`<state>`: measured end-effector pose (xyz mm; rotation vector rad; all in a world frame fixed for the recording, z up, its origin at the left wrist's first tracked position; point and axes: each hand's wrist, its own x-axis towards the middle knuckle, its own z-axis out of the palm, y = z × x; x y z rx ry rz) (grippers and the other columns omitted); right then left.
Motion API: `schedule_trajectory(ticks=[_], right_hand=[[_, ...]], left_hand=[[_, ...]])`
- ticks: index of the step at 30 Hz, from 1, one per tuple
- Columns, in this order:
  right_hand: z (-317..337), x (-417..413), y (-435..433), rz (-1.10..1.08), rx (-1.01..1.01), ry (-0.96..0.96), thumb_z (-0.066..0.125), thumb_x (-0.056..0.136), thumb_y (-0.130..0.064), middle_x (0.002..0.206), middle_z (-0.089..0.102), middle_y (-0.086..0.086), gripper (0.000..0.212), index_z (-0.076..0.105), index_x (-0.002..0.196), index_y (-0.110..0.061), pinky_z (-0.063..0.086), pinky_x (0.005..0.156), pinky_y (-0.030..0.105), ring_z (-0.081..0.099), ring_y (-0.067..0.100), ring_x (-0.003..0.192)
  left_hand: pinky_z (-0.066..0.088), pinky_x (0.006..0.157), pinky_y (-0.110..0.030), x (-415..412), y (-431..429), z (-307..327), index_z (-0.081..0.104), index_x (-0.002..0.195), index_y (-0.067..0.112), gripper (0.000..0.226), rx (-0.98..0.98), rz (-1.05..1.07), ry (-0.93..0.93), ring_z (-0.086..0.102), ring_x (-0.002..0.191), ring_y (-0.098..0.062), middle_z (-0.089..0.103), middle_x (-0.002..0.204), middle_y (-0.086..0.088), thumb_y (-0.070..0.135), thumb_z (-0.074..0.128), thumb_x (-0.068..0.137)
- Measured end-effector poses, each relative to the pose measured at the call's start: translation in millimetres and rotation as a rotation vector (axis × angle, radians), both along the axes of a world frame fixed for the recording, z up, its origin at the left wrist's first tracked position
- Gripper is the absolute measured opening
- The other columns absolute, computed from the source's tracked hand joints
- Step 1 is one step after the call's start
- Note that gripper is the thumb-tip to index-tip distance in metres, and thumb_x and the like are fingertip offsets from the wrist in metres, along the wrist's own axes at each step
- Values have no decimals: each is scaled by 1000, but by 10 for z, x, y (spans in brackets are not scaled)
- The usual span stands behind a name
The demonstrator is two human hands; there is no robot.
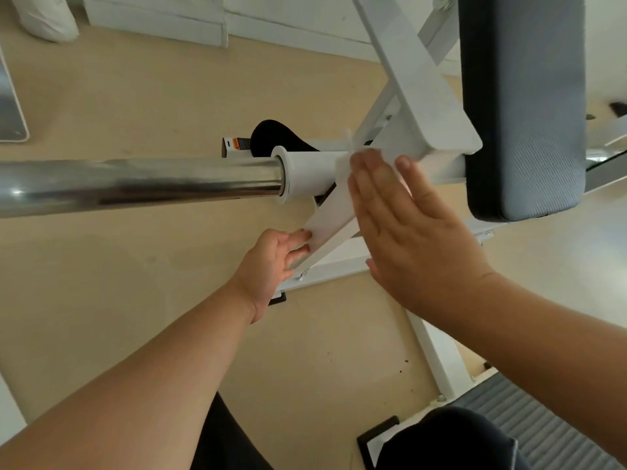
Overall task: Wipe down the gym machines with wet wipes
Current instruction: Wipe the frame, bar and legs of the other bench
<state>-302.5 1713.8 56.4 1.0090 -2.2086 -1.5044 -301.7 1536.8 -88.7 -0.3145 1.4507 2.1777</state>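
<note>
Head view. The white machine frame (424, 79) fills the upper right. Its slanting bar (334, 218) runs down and to the left, from under the right fingers to the left fingers.

The right hand (414, 239) lies flat against the joint where the frame members meet, its fingers (373, 184) straight and pressed together, the thumb held apart on the far side. A white patch (343, 164) shows just past the right fingertips. It may be a wet wipe, but against the white paint it cannot be told from the frame.

The left hand (271, 266) holds the lower end of the slanting bar, with its fingers (298, 236) curled round the bar's edge.

Left of the right fingertips, a white sleeve (305, 174) touches the joint. A chrome bar (135, 181) comes out of the sleeve and reaches the left border, passing above the left fingers.

Beyond the sleeve, a black object (274, 134) lies on the floor (135, 96).

Right of the right fingers, a grey pad (522, 106) stands close behind the frame.

Below the right wrist, a white base rail (437, 351) lies on the floor and runs toward a grey ribbed mat (543, 429).

A knee in dark cloth (451, 439) shows at the lower edge.
</note>
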Motion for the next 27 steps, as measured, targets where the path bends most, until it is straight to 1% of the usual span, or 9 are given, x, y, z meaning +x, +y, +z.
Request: schedule_trajectory(ticks=[4, 10, 13, 14, 15, 17, 19, 23, 27], right_hand=[[-352, 2, -164, -107, 58, -139, 18, 102, -34, 158, -14, 44, 77, -7, 151, 20, -30, 108, 69, -14, 57, 149], [-1254, -95, -263, -75, 268, -202, 24, 106, -43, 163, -9, 36, 79, -5, 157, 11, -14, 121, 61, -11, 51, 153], [-1648, -124, -345, -65, 345, -241, 29, 106, -43, 165, -4, 34, 78, 2, 159, 7, -14, 121, 62, -8, 50, 153], [-1771, -146, -376, -64, 359, -248, 31, 105, -44, 166, -1, 33, 77, 7, 160, 5, -13, 121, 63, -6, 50, 154], [-1909, -180, -404, -62, 379, -258, 33, 105, -45, 166, 3, 33, 76, 12, 160, 3, -11, 121, 63, -4, 51, 154], [-2185, -250, -467, -71, 409, -277, 36, 104, -47, 166, 7, 32, 75, 18, 161, -1, -10, 121, 65, -1, 51, 153], [-2424, -304, -546, -100, 445, -306, 37, 103, -50, 167, 11, 28, 74, 23, 161, -7, -7, 121, 65, 1, 51, 153], [-2815, -391, -653, -135, 488, -369, 41, 102, -53, 169, 12, 22, 72, 27, 161, -15, -3, 122, 64, 2, 48, 154], [-3034, -430, -625, -86, 471, -386, 44, 101, -52, 168, 17, 21, 67, 36, 158, -18, -7, 120, 64, 8, 45, 155]], left_hand=[[26, 121, -43, -35, 8, 32, 63, 132, 22, 52, -102, 45, -52, 53, 132, -8, 58, 142, 9, 30, 22, 101], [32, 100, -33, -43, -70, -238, 55, 143, 22, 51, -366, -67, -90, 51, 129, -11, 53, 143, 7, 35, 25, 103], [37, 87, -31, -192, -222, -389, 59, 130, 14, 41, -607, -234, -40, 52, 120, -21, 55, 131, -4, 30, 30, 105], [38, 88, -32, -250, -281, -459, 58, 124, 10, 36, -740, -329, -11, 51, 119, -24, 54, 131, -12, 24, 30, 106], [38, 97, -34, -294, -335, -534, 55, 132, 6, 38, -885, -423, 11, 49, 125, -28, 52, 139, -16, 20, 30, 107], [33, 112, -35, -315, -433, -726, 43, 149, 7, 45, -1110, -609, 42, 40, 141, -30, 39, 157, -13, 19, 32, 107], [31, 117, -37, -241, -458, -951, 32, 155, 10, 52, -1261, -806, 107, 34, 146, -28, 28, 163, -8, 18, 35, 104], [26, 121, -40, -78, -366, -1346, 6, 162, 15, 68, -1316, -1019, 116, 22, 153, -24, 1, 170, 3, 17, 36, 101], [33, 117, -40, -7, -336, -1412, 8, 162, 14, 69, -1354, -1110, 131, 30, 149, -25, 3, 169, 3, 19, 39, 100]])
